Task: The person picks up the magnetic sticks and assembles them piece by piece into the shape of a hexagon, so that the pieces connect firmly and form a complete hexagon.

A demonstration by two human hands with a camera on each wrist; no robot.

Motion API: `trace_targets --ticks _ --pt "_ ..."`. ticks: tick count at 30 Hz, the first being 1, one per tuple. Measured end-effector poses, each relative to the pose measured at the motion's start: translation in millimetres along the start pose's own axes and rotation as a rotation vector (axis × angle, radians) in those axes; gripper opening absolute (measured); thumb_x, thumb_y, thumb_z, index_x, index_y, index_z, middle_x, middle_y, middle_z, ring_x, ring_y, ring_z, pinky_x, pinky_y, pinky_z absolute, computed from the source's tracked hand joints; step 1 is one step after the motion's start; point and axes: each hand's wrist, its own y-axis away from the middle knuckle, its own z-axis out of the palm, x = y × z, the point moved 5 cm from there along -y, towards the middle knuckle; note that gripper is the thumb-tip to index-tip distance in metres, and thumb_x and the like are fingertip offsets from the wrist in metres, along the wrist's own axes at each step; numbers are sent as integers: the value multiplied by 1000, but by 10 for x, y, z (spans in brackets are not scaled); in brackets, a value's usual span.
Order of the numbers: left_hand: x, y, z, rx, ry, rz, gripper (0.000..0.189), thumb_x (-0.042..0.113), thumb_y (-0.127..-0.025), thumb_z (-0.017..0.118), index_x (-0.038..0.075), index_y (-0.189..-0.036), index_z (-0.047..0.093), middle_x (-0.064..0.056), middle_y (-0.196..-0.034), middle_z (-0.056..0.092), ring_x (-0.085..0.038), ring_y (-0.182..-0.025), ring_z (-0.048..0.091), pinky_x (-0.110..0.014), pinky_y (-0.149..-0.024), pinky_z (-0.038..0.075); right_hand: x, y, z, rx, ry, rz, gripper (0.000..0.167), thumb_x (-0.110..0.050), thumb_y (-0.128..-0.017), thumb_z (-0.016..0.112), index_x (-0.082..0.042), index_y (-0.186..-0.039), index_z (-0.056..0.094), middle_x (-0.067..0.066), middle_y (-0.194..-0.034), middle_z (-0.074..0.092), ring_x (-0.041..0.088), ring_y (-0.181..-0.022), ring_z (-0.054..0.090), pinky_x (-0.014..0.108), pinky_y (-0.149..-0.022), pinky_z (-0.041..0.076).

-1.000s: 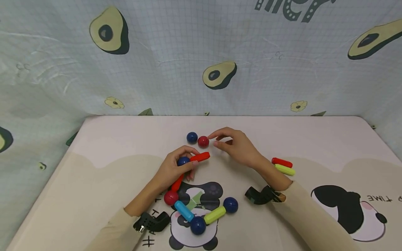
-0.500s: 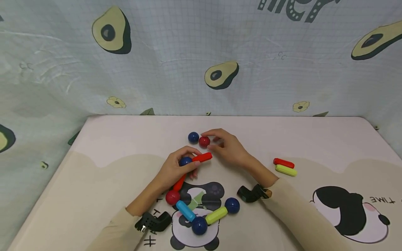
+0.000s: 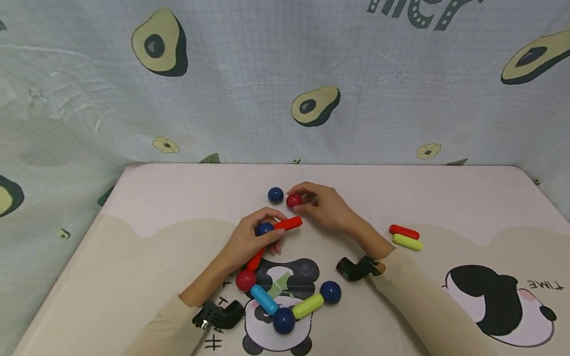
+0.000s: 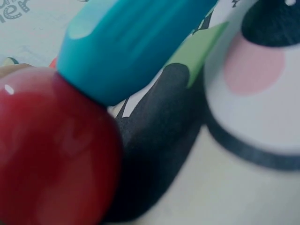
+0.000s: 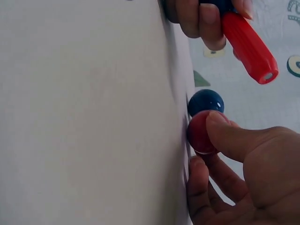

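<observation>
My left hand (image 3: 247, 240) grips a blue ball (image 3: 264, 228) with a red stick (image 3: 289, 223) jutting from it. A second red stick (image 3: 256, 260) runs from under that hand to a red ball (image 3: 246, 280). The chain carries on through a light blue stick (image 3: 264, 299), a blue ball (image 3: 284, 320), a yellow-green stick (image 3: 308, 306) and an end blue ball (image 3: 330, 292). With thumb and fingers, my right hand (image 3: 331, 210) pinches a loose red ball (image 5: 200, 133) at the table surface. In the left wrist view, the chain's red ball (image 4: 56, 150) and light blue stick (image 4: 126, 47) loom close.
A loose blue ball (image 3: 275, 195) lies just left of the pinched one. Another red stick (image 3: 404, 231) and a yellow-green stick (image 3: 407, 242) lie side by side at the right. Behind the table's back edge hangs a curtain (image 3: 249, 59) printed with avocados.
My right hand has moved left to the red ball, closed thumb and fingers on it and drawn it slightly away from the blue ball beside it. The left hand keeps its hold.
</observation>
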Motion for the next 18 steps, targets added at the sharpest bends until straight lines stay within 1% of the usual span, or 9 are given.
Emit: trace_targets --ticks 4,6,12,15,18 --pt "6 3 -7 13 -14 16 24 8 -93 62 3 -116 57 -17 -75 61 -28 -61 61 -34 -61 55 9 66 -56 -5 10 -10 31 -13 -88 70 -17 -118 64 1 -108 63 18 -95 58 34 -83 50" --pt "6 11 -13 23 -27 20 24 9 -93 63 3 -115 57 -16 -75 62 -28 -61 61 -33 -61 55 25 116 -82 -6 5 -1 33 -13 -87 71 -17 -119 63 1 -110 63 19 -96 59 34 -84 50" --pt "-6 31 -16 44 -59 18 25 11 -93 63 5 -116 59 -14 -76 62 -28 -63 61 -31 -63 55 50 333 -157 -1 -63 22 44 -15 -87 72 -16 -128 57 4 -119 59 22 -103 59 35 -83 52" --pt "-11 30 -12 46 -67 21 25 11 -93 63 5 -116 59 -14 -76 62 -27 -64 61 -31 -64 55 31 448 -202 14 -87 19 46 -16 -86 73 -17 -129 57 1 -120 58 20 -102 59 33 -82 52" --pt "-8 26 -10 45 -74 26 25 11 -93 63 6 -116 60 -13 -77 61 -27 -64 60 -31 -64 54 -6 551 -242 37 -87 2 45 -15 -85 74 -20 -128 59 -1 -121 58 18 -101 58 32 -81 52"
